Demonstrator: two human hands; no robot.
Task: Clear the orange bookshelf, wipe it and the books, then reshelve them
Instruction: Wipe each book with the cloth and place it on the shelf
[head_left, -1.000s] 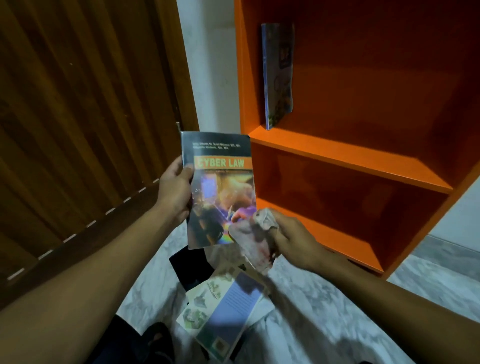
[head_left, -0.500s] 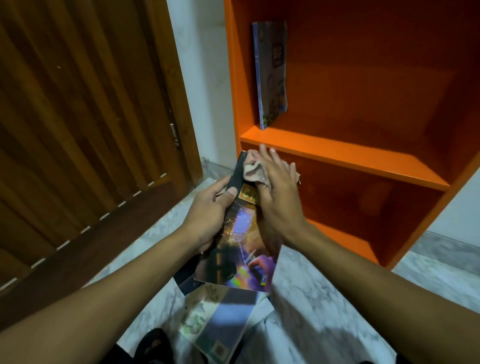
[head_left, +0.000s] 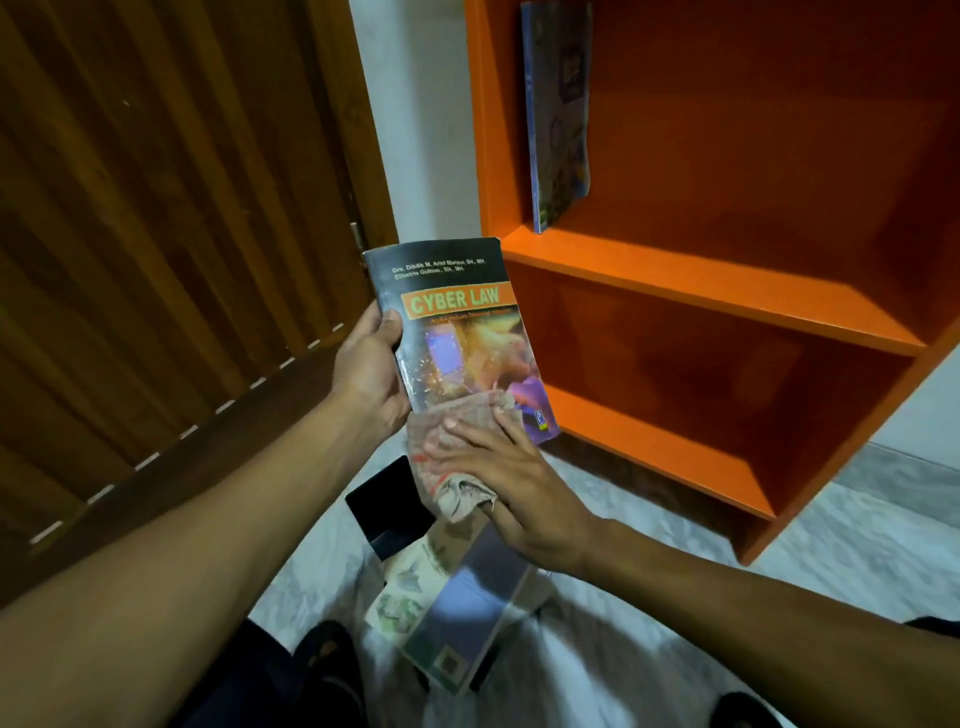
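Note:
My left hand (head_left: 371, 371) grips the spine edge of a dark paperback titled "Cyber Law" (head_left: 457, 332), held upright in front of the orange bookshelf (head_left: 701, 283). My right hand (head_left: 511, 488) presses a pale checked cloth (head_left: 452, 457) flat against the lower part of the book's front cover, fingers spread over it. One thin blue book (head_left: 558, 114) leans against the left wall of the upper shelf. The two lower shelves hold nothing.
A small stack of books (head_left: 452, 618) lies on the marble floor below my hands, a black one (head_left: 389, 504) sticking out at its far end. A brown slatted wooden door (head_left: 171, 234) fills the left side. My feet show at the bottom.
The cloth hand has slid from the book's top edge down to its lower cover. The book has tipped back upright, its title showing again.

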